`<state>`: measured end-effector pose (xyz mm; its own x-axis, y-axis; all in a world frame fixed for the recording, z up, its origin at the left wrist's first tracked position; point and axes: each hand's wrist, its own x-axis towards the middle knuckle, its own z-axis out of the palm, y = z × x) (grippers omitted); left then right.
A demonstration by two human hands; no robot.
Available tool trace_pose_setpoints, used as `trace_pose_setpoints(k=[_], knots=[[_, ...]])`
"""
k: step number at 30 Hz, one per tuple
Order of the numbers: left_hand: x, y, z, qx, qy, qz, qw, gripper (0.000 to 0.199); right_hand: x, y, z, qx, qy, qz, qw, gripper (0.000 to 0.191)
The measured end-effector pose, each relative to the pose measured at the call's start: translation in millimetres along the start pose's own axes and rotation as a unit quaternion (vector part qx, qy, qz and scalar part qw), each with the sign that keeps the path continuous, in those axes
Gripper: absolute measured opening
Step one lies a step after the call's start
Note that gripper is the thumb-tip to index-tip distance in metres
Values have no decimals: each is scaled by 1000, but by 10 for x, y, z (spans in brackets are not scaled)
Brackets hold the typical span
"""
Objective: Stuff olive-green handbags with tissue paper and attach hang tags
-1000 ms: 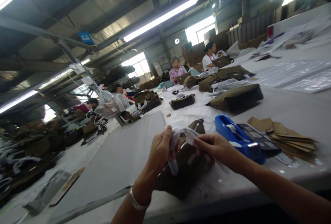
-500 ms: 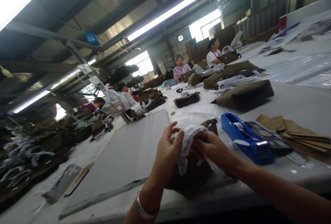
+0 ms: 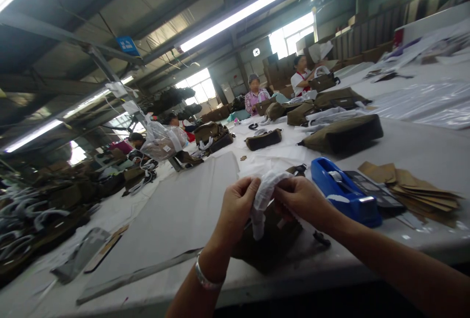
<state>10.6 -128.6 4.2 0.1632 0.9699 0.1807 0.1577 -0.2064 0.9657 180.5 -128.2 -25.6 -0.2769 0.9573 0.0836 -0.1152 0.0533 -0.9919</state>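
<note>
A dark olive bag (image 3: 266, 249) stands at the front edge of the table, and its arched handle (image 3: 267, 190) is wrapped in thin white paper. My left hand (image 3: 237, 207) pinches the left side of this wrapped handle between thumb and curled fingers. On the other side, my right hand (image 3: 303, 200) has its thumb and fingers closed on the paper of the same handle. Its lower fingertips are partly hidden under the arch. Behind the right hand a dark strap end of the bag shows.
Right of my hands stands a blue tape dispenser (image 3: 345, 193), beside a dark box-like item (image 3: 374, 193) and fanned brown paper pieces (image 3: 414, 188). Another olive bag (image 3: 340, 134) lies farther back. Co-workers (image 3: 257, 95) handle bags across the table. Grey board (image 3: 82, 254) lies left.
My left fingers, raised and spread before, have curled down onto the wrapped handle. My right hand stays at the handle. The view has shifted slightly.
</note>
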Motion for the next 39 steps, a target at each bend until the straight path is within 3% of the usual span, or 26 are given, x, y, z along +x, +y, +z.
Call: trace_pose_setpoints(k=[4,7,9,13,15,18,20,23,28,34,39], knots=[[17,140,-78,25,70,53,996,36,-123,23,-59,-79,-29,-55,995,40],[22,261,-110,32,100,81,991,31,-312,-40,-110,-131,49,-114,984,38],[14,322,-100,42,100,96,989,27,-419,-119,-145,-101,64,-137,983,36],[-9,393,-64,71,94,118,986,22,-459,-239,-237,9,-75,-128,989,45],[-17,407,-61,91,94,126,983,23,-406,-253,-265,-3,-95,-123,988,58],[-26,422,-66,111,88,137,980,27,-312,-280,-242,-100,17,-157,982,43],[-32,436,-58,113,84,146,979,27,-264,-337,-198,-172,94,-209,958,45],[-39,460,-25,118,83,165,976,26,-211,-452,-140,-203,107,-268,936,46],[-38,458,17,127,95,195,968,27,-125,-519,-119,-127,23,-192,973,43],[-48,388,50,181,123,215,952,25,-76,-519,-138,-155,7,-158,975,49],[-95,391,76,219,139,296,919,18,-54,-513,-156,-132,-21,-135,982,51]])
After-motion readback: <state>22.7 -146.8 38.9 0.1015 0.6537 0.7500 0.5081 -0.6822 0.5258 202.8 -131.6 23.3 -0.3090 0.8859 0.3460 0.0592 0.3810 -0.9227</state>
